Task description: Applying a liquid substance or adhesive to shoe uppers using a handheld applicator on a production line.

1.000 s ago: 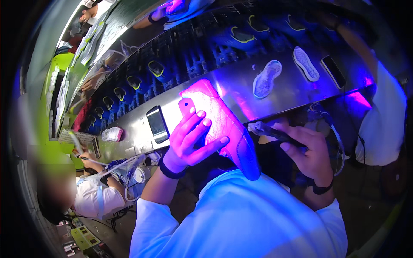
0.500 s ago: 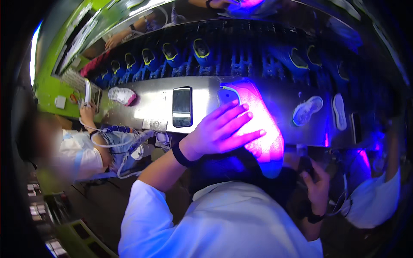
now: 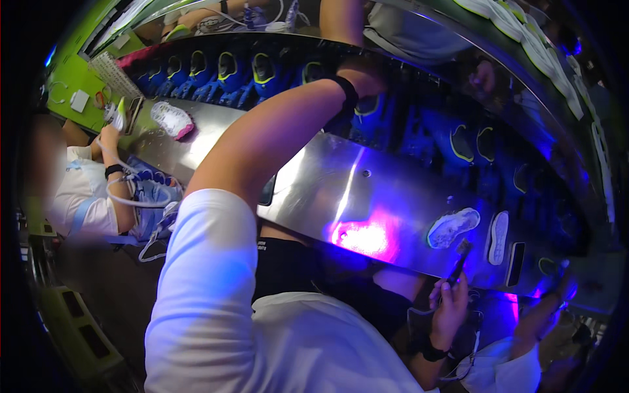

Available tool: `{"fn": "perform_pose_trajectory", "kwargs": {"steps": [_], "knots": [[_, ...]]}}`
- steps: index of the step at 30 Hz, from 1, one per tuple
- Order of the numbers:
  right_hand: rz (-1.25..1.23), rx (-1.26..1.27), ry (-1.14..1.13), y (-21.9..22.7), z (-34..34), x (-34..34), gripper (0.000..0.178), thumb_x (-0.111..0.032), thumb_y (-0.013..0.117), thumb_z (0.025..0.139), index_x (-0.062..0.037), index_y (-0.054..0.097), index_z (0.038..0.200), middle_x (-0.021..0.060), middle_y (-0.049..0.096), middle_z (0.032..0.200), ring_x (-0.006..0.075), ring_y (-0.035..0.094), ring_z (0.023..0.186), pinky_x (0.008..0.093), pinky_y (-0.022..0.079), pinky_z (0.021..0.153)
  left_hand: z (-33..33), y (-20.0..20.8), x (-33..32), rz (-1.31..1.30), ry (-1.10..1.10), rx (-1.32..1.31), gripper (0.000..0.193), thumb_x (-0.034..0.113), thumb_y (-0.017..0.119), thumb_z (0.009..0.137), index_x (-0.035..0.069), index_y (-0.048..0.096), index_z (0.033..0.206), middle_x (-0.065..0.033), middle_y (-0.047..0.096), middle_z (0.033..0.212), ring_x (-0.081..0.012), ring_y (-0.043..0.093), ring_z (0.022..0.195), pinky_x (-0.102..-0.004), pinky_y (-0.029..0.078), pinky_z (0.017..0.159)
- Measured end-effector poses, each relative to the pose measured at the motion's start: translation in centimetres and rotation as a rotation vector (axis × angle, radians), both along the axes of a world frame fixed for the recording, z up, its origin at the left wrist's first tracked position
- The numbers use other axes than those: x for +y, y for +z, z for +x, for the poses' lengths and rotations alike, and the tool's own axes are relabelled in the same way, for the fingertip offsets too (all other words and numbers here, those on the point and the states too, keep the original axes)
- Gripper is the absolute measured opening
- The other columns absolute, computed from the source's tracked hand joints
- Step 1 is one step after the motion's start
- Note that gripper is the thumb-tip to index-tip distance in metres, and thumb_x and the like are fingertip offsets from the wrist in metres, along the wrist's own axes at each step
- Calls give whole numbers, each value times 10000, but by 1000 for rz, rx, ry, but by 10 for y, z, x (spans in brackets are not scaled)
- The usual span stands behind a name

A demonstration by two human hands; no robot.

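My left arm stretches far forward, and my left hand [image 3: 364,74] is over the row of blue shoes behind the metal table. A blue shoe [image 3: 367,112] with a yellow-edged opening sits right by this hand. The fingers are dark and blurred, so whether they grip that shoe does not show. My right hand [image 3: 451,304] is closed around the dark handle of a small brush [image 3: 461,259], its bristles pointing up beside a white-smeared shoe sole [image 3: 453,227] on the table.
Next to the smeared sole lie a white sole [image 3: 498,238] and a dark phone [image 3: 515,264]. Another phone [image 3: 267,191] is partly behind my left arm. A pink-and-white sole [image 3: 172,120] lies farther left. Co-workers sit at both sides. Bright violet light [image 3: 363,239] falls on the table's near edge.
My left hand has left the near edge and reached forward to the shoe row. The lit shoe is gone from under the violet light. My right hand has raised the brush; the view has turned.
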State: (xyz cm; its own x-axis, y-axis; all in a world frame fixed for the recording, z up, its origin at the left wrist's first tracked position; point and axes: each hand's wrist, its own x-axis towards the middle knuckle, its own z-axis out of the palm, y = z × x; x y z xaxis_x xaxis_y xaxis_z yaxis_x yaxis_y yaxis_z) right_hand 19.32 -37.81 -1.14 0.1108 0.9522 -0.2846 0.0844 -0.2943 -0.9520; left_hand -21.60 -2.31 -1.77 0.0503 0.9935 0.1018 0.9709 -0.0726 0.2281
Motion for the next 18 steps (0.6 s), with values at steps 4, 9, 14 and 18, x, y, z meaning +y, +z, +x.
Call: {"fn": "perform_pose_trajectory", "kwargs": {"steps": [4, 9, 14, 18], "knots": [[-58, 8, -47, -19, 18, 7, 514, -96, 568, 1009, -48, 419, 1499, 58, 647, 922, 88, 576, 661, 216, 414, 497, -9, -55, 54, 199, 65, -38, 409, 436, 581, 917, 90, 766, 1028, -177, 742, 1053, -369, 708, 982, -458, 555, 871], [-132, 31, -89, -29, 45, 27, 516, -54, 571, 1006, -48, 428, 1501, 70, 653, 948, 76, 559, 668, 213, 414, 538, 76, -24, 61, 210, 133, 194, 387, 405, 609, 928, 48, 755, 957, -173, 745, 931, -360, 722, 953, -470, 566, 843], [-106, 60, -114, -36, 61, 19, 510, -61, 578, 1004, -42, 438, 1494, 78, 662, 965, 71, 556, 663, 214, 419, 545, 210, -8, 35, -118, -404, -164, 817, 579, 791, 715, 77, 602, 1332, -261, 578, 1351, -426, 548, 1266, -519, 476, 1024], [-81, 88, -141, -22, 45, 14, 516, -64, 588, 999, -49, 438, 1493, 78, 667, 969, 73, 556, 666, 214, 424, 558, 263, -41, 3, 410, -65, 2, 833, 555, 842, 630, 100, 660, 1305, -224, 520, 1438, -502, 471, 1322, -604, 463, 1012]]}}
